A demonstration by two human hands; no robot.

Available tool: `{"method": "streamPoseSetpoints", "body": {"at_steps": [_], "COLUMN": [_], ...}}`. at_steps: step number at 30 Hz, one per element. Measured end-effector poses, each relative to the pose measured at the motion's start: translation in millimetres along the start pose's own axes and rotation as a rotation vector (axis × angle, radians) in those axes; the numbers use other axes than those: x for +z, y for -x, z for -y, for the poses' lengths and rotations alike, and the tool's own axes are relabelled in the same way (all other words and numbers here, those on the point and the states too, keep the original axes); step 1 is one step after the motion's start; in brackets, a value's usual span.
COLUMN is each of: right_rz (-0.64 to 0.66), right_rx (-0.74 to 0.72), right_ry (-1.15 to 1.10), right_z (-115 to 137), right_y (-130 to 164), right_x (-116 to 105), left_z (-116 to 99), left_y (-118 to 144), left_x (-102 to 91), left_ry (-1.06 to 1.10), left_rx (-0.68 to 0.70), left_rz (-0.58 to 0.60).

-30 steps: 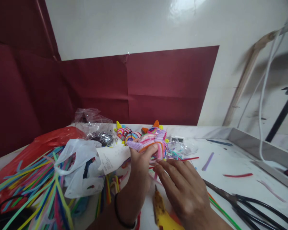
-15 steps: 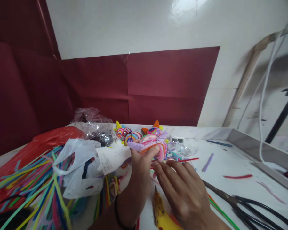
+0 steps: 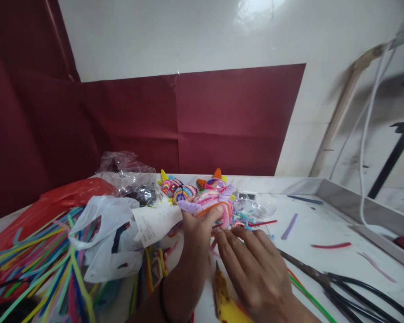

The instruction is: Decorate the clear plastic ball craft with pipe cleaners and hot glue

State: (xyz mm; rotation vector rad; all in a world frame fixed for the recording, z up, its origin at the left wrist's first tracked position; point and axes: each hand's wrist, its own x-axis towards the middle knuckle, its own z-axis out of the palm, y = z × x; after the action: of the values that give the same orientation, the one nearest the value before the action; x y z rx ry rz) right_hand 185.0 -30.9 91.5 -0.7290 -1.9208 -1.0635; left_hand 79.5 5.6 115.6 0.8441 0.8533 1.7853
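Two hands fill the lower centre of the frame. Our right hand [image 3: 256, 269] lies open and flat on the white bench [image 3: 323, 233], holding nothing, fingertips just below the toy. Our left hand [image 3: 195, 233] has its grip closed, thumb on top, round a striped pink, purple and orange pipe-cleaner figure [image 3: 210, 204] at mid-frame. We judge it light, soft and easily bent, best held by the body. Beyond it stand similar coiled figures [image 3: 177, 188].

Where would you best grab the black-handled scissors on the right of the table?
By the black handle loops, coming from the near right: the scissors lie flat, loops toward the table's near edge, blades pointing left toward the right hand. The loops look clear of the pipe cleaners.
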Motion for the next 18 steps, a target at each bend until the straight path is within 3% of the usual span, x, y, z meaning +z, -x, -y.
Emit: {"method": "streamPoseSetpoints", "body": {"at_steps": [11,18], "right_rz": [0.01,0.002], "right_rx": [0.01,0.019], "right_ry": [0.004,-0.013], "right_z": [1.6,0.3], "right_y": [1.8,-0.5], "right_x": [1.4,0.6], "left_z": [9.7,4.9], "left_y": [-3.7,-2.8], "left_x": [-1.2,-2.1], "left_ry": [-0.009,-0.034], "left_rx": [-0.009,0.001], "left_rz": [0.015,-0.001]}}
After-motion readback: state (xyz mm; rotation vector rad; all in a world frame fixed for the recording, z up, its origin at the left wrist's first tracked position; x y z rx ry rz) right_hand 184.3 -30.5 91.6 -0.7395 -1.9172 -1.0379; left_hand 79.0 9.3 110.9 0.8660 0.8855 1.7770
